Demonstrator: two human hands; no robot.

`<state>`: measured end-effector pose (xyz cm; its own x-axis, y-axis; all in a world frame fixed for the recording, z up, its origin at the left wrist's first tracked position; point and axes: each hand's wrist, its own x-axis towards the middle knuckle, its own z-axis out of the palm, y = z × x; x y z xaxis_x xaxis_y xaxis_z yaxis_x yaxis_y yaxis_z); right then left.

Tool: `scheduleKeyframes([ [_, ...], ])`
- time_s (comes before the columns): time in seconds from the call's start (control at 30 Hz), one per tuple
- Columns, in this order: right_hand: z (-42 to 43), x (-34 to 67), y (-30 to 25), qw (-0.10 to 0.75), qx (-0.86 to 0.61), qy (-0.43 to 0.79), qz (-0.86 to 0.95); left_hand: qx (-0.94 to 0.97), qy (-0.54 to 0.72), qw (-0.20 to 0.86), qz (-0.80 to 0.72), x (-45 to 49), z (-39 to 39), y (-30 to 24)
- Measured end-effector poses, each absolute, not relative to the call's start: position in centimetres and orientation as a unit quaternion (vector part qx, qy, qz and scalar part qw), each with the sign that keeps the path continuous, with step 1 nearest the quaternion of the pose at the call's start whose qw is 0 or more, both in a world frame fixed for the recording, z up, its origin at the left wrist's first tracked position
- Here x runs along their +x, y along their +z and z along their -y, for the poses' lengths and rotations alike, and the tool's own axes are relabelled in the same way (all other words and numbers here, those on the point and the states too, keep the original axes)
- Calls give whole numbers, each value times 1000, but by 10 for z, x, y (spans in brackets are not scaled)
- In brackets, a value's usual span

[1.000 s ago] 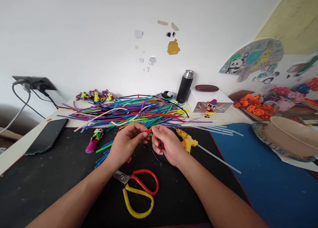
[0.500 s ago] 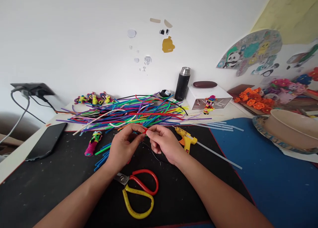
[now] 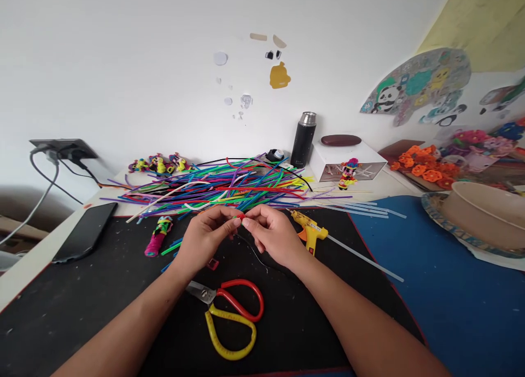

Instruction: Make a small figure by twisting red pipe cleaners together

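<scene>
Between the fingertips of both hands, above the black mat [image 3: 303, 306], is a small red piece of pipe cleaner [image 3: 240, 216] with a bit of green at its left side. My left hand [image 3: 205, 237] pinches it from the left, thumb against forefinger. From the other side my right hand [image 3: 273, 233] closes thumb and fingers on it. Most of the piece is hidden by the fingers. Scissors [image 3: 208, 295] with one red and one yellow handle lie below the hands, their blade tips behind my left forearm. A small dark red object [image 3: 213, 264] lies near my left wrist.
Behind the hands spreads a heap of coloured pipe cleaners [image 3: 221, 188]. A yellow glue gun [image 3: 312, 232] lies right of my right hand. On the left are a pipe-cleaner figure [image 3: 157, 237] and a phone [image 3: 85, 232]. A black flask [image 3: 303, 140] stands beside a white box [image 3: 369, 161].
The view has shifted slightly. Both hands still pinch the red piece; my right fingers are tucked up closer, and a bit of green now shows beside the red.
</scene>
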<state>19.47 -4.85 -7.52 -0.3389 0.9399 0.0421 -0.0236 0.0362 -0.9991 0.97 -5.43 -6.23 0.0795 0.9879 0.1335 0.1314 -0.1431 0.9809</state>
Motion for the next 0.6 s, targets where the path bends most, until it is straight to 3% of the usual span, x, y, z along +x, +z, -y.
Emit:
scheduleKeyframes([
  [0.43, 44, 199, -76, 410, -381, 645, 521, 595, 474, 484, -433, 14, 58, -57],
  [0.6, 44, 198, -75, 415, -366, 675, 487, 621, 485, 443, -426, 11, 59, -62],
])
